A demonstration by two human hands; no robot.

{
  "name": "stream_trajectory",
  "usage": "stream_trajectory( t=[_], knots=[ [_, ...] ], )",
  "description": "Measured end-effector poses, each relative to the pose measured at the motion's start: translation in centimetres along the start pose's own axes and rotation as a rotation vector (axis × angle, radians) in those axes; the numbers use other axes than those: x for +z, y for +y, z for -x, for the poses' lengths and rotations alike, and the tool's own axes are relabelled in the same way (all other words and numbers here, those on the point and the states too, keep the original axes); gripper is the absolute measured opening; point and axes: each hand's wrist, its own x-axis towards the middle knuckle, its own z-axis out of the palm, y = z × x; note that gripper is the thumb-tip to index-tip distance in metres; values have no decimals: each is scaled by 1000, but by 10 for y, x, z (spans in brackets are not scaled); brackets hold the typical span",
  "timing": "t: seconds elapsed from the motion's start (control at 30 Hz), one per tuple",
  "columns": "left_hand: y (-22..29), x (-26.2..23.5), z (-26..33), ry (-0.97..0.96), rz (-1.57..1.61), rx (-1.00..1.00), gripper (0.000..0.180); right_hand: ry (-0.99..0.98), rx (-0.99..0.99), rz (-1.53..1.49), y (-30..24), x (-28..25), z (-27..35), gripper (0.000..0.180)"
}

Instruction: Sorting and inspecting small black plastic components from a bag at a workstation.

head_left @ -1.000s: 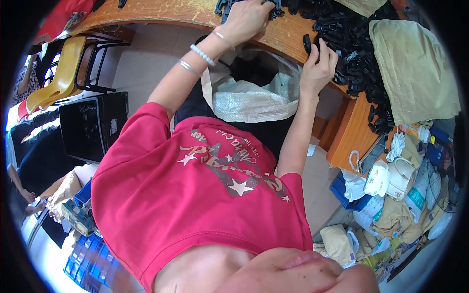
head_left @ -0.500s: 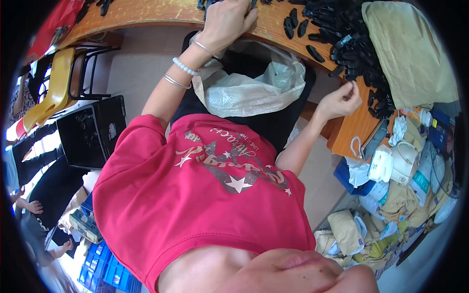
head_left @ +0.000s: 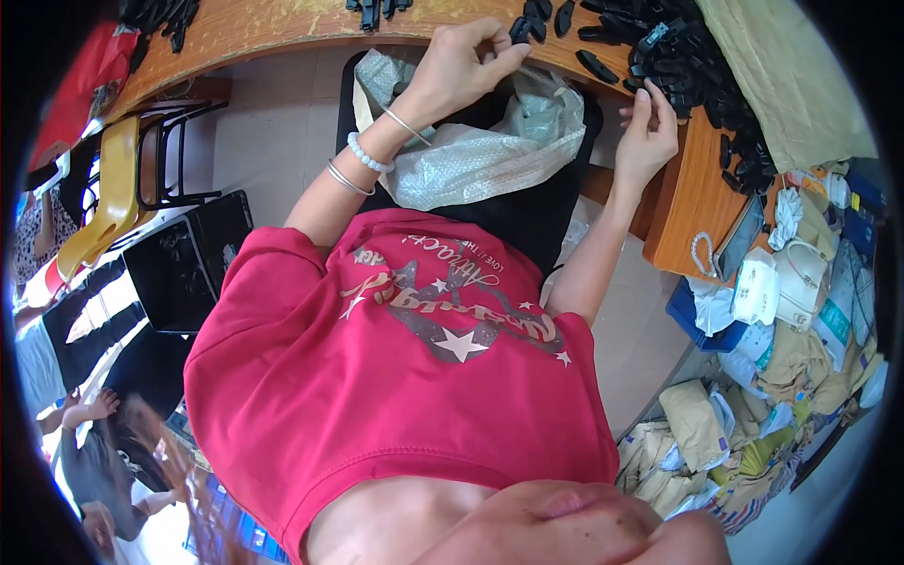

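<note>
My left hand [head_left: 466,68] is over the sack's far edge, thumb and fingers curled together. Its fingertips are beside a small black plastic piece [head_left: 519,30] at the table's front edge; what they hold, if anything, is hidden. My right hand [head_left: 648,141] is raised at the table edge with its fingers apart. Its fingertips are at the near side of a heap of black plastic pieces [head_left: 702,89], close to a separate oblong piece [head_left: 596,66]. An open white woven sack [head_left: 471,169] lies across my lap, below my left hand.
The wooden table [head_left: 273,21] curves around ahead. More black pieces [head_left: 377,11] lie on it, and a tan sack [head_left: 791,85] is beside the heap. Bags and parcels [head_left: 753,377] crowd the right. A yellow chair [head_left: 111,188], a black crate [head_left: 165,268] and other people are at left.
My left hand has drawn back from the table toward me and slightly right. My right hand has moved forward to the heap, and its pinched fingers have spread.
</note>
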Motion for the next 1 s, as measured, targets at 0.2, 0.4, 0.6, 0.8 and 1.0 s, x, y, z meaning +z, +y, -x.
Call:
stream_trajectory(
  t=[0.2,0.4,0.6,0.8,1.0],
  knots=[
    [-1,-2,7,-80,0,-81,25,-127,-50,256,-13,-5,-6,22],
    [15,-1,8,-142,184,-241,23,-159,-143,289,-12,-11,-10,22],
    [19,0,8,-225,380,-344,20,2,-340,353,6,-9,-2,21],
    [22,-1,10,-261,531,-404,20,-9,-509,529,15,-8,-2,24],
    [18,-8,11,-339,727,-397,25,-143,-115,-163,-49,-4,24,24]
  ],
)
